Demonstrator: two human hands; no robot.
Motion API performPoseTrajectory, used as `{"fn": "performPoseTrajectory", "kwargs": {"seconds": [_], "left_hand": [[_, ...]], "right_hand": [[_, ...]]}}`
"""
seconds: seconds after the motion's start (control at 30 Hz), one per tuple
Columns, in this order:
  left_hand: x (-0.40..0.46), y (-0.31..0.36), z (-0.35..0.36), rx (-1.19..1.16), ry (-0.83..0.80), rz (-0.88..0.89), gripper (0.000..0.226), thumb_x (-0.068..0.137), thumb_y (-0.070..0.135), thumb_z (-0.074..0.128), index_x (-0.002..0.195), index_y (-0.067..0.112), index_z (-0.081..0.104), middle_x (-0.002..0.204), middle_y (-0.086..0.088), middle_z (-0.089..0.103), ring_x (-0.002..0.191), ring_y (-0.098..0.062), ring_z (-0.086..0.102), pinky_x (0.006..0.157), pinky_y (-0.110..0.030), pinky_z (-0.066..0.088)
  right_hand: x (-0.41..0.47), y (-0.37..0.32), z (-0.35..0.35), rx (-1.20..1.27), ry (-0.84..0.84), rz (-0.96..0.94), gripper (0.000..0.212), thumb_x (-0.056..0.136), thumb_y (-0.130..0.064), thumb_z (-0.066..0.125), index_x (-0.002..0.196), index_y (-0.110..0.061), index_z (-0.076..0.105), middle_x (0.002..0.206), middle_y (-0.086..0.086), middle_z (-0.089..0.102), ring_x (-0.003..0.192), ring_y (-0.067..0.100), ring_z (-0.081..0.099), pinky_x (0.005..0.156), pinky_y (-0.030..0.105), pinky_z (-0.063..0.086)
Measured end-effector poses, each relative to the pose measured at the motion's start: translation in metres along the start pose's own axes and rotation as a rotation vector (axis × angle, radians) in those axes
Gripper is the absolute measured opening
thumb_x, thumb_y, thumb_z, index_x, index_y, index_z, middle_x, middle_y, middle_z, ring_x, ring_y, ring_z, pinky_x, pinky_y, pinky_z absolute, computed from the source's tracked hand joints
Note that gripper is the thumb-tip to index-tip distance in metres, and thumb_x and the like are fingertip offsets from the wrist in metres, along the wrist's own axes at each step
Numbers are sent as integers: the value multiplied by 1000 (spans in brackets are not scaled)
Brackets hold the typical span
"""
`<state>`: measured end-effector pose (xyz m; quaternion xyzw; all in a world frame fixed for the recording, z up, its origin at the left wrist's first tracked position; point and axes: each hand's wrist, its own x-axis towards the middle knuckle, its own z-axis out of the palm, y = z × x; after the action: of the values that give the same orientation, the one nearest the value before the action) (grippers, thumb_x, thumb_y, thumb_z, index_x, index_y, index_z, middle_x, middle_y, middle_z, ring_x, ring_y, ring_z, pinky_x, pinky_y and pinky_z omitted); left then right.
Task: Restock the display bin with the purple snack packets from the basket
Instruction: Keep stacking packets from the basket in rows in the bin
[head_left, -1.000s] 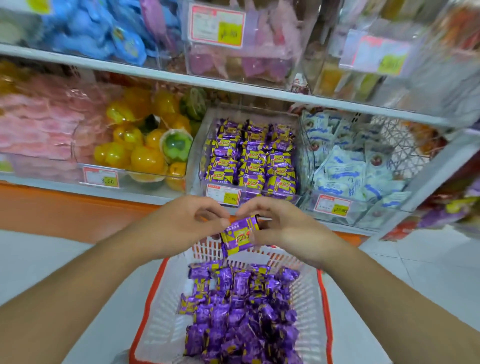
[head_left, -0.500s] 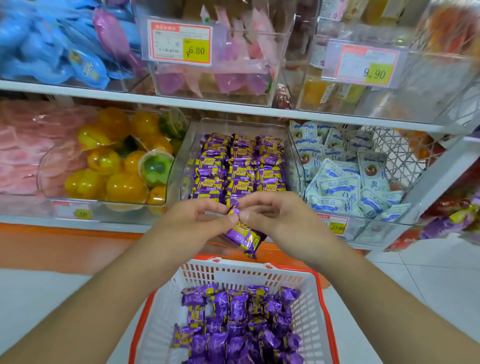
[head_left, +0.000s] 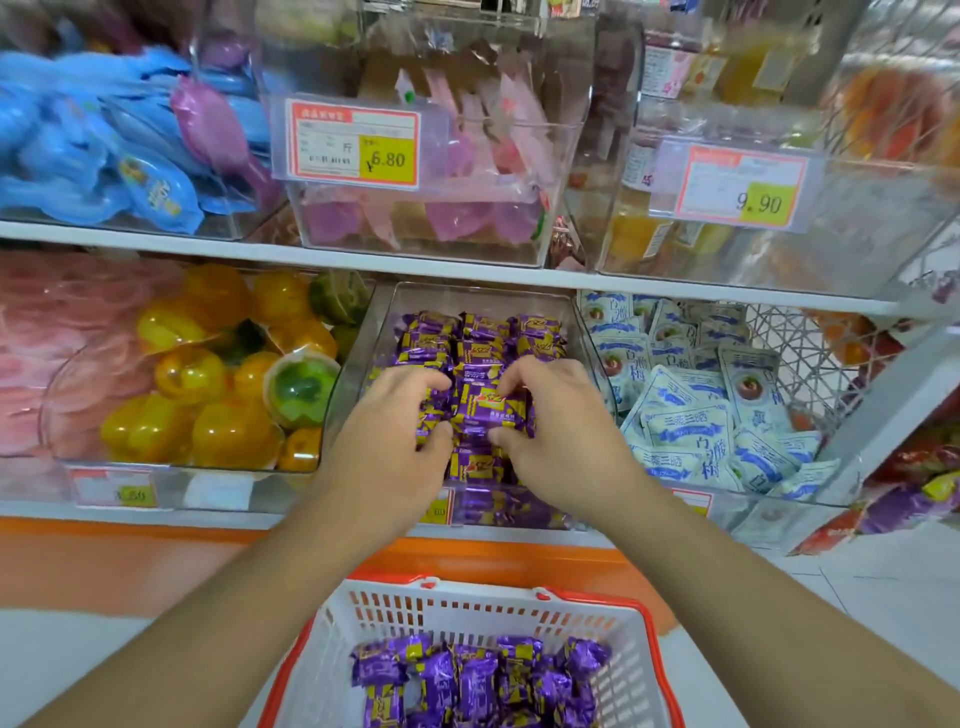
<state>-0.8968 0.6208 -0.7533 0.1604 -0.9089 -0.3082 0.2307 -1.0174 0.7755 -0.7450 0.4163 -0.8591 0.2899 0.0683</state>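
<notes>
Both your hands are inside the clear display bin (head_left: 582, 332) on the lower shelf, over the rows of purple packets. Your left hand (head_left: 387, 436) and right hand (head_left: 558, 431) hold one purple snack packet (head_left: 485, 410) between them — left fingers curled on its left end, right fingers and thumb curled on its right end. The packet lies flat, label up, touching the packets under it in the bin's middle column. Can't tell whether it is fully resting on them or your fingers carry some of its weight.

The bin holds stacked packets in about three columns; the back rows (head_left: 480, 332) are visible past your knuckles, and more show through the front wall below your wrists.

The basket (head_left: 618, 644) — white mesh, orange rim — sits below the shelf, near the bottom of frame. A loose heap of purple packets (head_left: 478, 680) lies in it, partly cut off by the frame edge.

Neighbours on the same shelf:
- left bin: yellow and green jelly cups (head_left: 208, 395)
- right bin: white-and-blue sachets (head_left: 685, 415)

Upper shelf has clear bins too. One with pink wrapped items carries a price tag (head_left: 356, 143) reading 6.80; the one to its right has a tag (head_left: 740, 187) reading 9.90. Blue wrapped items (head_left: 98, 161) sit top left.
</notes>
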Motion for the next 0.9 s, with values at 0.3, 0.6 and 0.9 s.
{"fn": "performPoseTrajectory", "kwargs": {"seconds": [0.3,0.6,0.9], "left_hand": [[41,-18,33,520,-211,144,59,98,46,22,148,34,49,160,18,38,150,-14,22,121,-46,16],[46,-22,36,561,-308,83,51,108,40,24,158,36,30,167,18,23,156,-13,8,121,-51,-5],[-2,-16,10,425,-187,186,54,101,41,36,155,35,39,160,15,38,152,-9,22,120,-40,15]], "right_hand": [[53,34,54,-150,-46,6,33,87,-30,77,114,-27,59,114,-9,63,116,28,43,86,39,32],[38,42,45,-120,-93,-102,49,86,-10,60,134,-15,67,128,3,61,117,32,55,106,45,47],[1,20,20,-114,-47,-155,41,90,-20,59,130,-15,66,123,3,63,117,28,54,107,40,42]]}}
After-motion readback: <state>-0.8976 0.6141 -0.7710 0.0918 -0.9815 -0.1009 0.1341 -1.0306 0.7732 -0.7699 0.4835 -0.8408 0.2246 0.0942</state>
